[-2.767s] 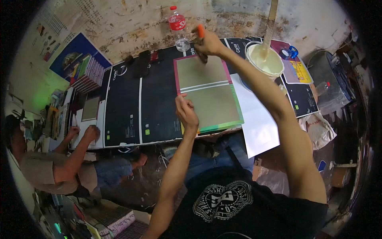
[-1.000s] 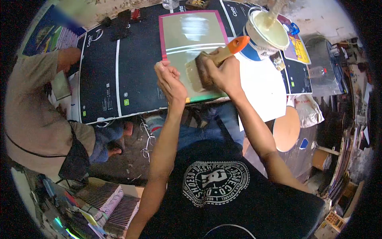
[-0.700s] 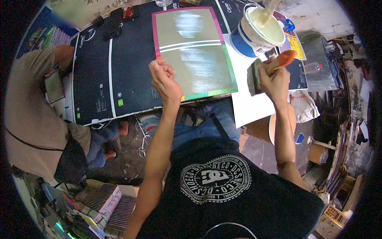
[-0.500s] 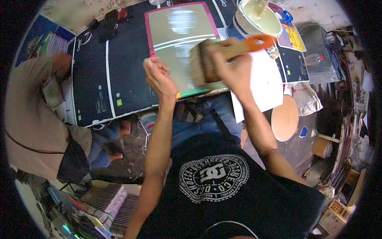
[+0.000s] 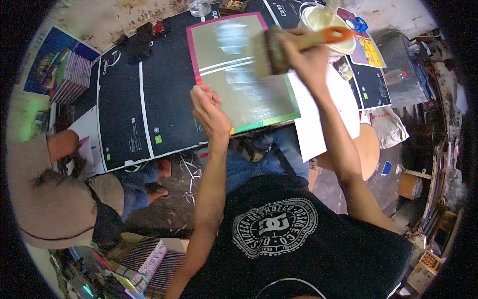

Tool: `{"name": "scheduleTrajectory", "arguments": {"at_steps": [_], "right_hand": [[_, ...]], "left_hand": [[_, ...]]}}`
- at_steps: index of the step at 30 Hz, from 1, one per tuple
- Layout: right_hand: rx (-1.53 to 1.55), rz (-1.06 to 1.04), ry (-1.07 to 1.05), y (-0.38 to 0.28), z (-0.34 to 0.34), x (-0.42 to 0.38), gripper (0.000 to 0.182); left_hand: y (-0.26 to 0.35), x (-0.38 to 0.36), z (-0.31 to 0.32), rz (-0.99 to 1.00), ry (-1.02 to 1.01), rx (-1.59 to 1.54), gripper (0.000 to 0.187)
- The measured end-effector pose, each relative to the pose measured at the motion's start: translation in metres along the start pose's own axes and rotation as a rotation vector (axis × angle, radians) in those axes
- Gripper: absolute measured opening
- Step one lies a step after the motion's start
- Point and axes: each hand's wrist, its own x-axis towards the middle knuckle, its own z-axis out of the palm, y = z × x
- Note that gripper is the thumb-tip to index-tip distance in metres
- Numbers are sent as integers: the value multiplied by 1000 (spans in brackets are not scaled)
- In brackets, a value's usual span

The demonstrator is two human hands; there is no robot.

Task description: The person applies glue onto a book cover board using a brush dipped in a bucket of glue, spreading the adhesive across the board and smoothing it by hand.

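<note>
A flat panel (image 5: pixel 249 102) lies on the dark table, edged with pink tape at the top and left and green tape along the bottom. Two white stripes cross it, and shiny wet-looking streaks mark its surface. My left hand (image 5: pixel 211 112) has its fingers pinched at the panel's left edge. In my right hand (image 5: pixel 307 60) is a wide paintbrush (image 5: pixel 311 40), its wooden handle tipped in orange. Blurred by motion, the bristles overlap the panel's upper right edge. Behind the handle stands a bucket (image 5: pixel 316 17) of pale cream paint with a stick-like handle in it.
White paper (image 5: pixel 326 112) hangs over the table's front edge beside the panel. A clear cup (image 5: pixel 200 7) stands at the back, near a dark object (image 5: pixel 141 42). On the left another person (image 5: pixel 59 199) bends down. A stack of books (image 5: pixel 72 74) lies past the table's left end.
The paintbrush in my right hand has moved up and right across the panel. My left hand stays at its left edge. The person on the left has bent lower, and the view has shifted slightly.
</note>
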Motion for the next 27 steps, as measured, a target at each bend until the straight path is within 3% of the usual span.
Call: {"name": "scheduleTrajectory", "arguments": {"at_steps": [2, 4, 6, 8, 9, 10, 12, 15, 16, 18, 19, 22, 24, 27], "right_hand": [[146, -30, -139, -16, 40, 1, 28], [95, -166, -380, -4, 58, 8, 26], [-90, -224, -361, 48, 63, 24, 30], [-342, -52, -416, 67, 35, 61, 31], [-291, 2, -448, 63, 17, 76, 27], [-572, -98, -340, 62, 9, 90, 22], [-766, -177, -376, 54, -2, 107, 26], [-276, -467, -536, 27, -11, 98, 22], [-125, -375, -800, 24, -9, 97, 19], [-115, -458, -967, 35, 10, 94, 18], [-203, -443, -768, 34, 17, 95, 19], [-266, -572, -708, 103, 45, 163, 22], [-482, -597, -578, 124, 59, 203, 25], [-511, -401, -527, 94, 49, 215, 22]], "left_hand": [[4, -1, 1, 25, -12, 50, 45], [3, 0, 1, 26, -26, 54, 43], [3, 0, 0, 16, -39, 70, 43], [4, -3, 1, -13, -46, 4, 44], [2, -2, 1, 9, -42, 2, 44], [-3, -2, 1, 28, -42, 0, 44], [-4, -2, 2, 21, -58, -3, 45], [6, -4, -1, -33, -84, -22, 40], [6, -4, -2, -45, -94, -30, 40], [7, -4, -2, -67, -114, -44, 41], [6, -4, -3, -55, -120, -6, 43], [8, -3, -6, -109, -172, -23, 44], [12, -4, -5, -169, -156, -71, 46], [11, -4, -8, -192, -181, -130, 50]]}}
